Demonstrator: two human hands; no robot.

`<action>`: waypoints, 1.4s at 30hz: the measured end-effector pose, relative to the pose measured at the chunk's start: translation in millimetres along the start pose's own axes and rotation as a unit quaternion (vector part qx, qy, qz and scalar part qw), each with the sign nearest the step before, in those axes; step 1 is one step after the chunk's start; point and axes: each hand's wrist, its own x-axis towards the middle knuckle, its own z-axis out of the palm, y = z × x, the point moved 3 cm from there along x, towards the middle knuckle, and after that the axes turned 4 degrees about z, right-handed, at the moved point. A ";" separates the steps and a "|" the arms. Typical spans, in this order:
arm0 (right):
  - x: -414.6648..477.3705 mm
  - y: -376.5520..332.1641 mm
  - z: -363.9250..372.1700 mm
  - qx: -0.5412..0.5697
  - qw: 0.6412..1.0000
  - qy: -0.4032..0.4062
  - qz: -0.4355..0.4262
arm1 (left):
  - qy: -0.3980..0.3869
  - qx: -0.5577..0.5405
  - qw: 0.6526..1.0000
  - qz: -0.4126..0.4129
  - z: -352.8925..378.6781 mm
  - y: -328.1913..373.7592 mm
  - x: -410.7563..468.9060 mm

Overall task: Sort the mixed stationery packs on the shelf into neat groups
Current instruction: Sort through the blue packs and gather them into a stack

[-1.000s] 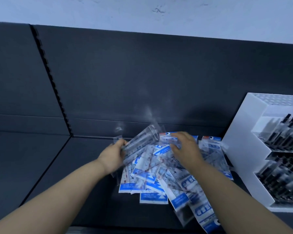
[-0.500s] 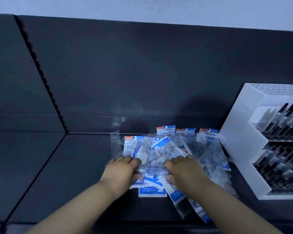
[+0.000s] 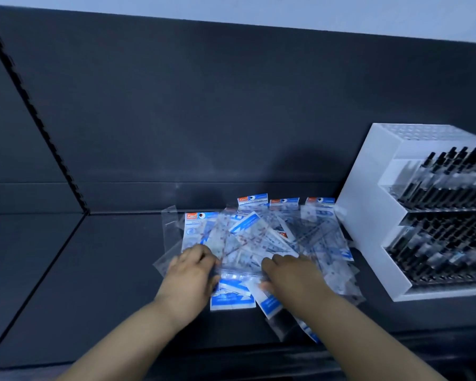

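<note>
**Head view: both hands on the pile, pulling one clear pack free**

I've got the left hand and right hand on the stationery packs, which lie fanned on the dark shelf just beyond and under my fingertips. Both hands are curled, fingers pinching the near edge of one clear pack stretched btwn them; thumbs hidden, so can't tell how firm the grip is. The pen rack stands well right of the right hand. To do this well, I think: lift flat, w/ even tension, so slick sleeves below don't drag along. Then park it left of the left hand, where shelf is bare, edges squared.
</note>
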 end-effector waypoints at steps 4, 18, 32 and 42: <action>-2.2 -0.1 2.7 0.001 1.000 0.018 -0.006 | 0.020 0.115 0.987 0.111 3.8 20.8 8.6; -15.6 126.1 23.5 0.311 0.888 -0.025 0.338 | -0.034 -0.295 0.932 -0.207 -8.3 7.3 40.1; 11.6 94.9 31.9 0.316 0.866 -0.086 0.379 | 0.001 -0.323 0.928 -0.187 -29.4 13.4 42.4; 19.7 110.4 32.5 0.406 0.825 0.016 0.392 | -0.193 0.256 0.940 -0.119 -91.2 -17.2 43.4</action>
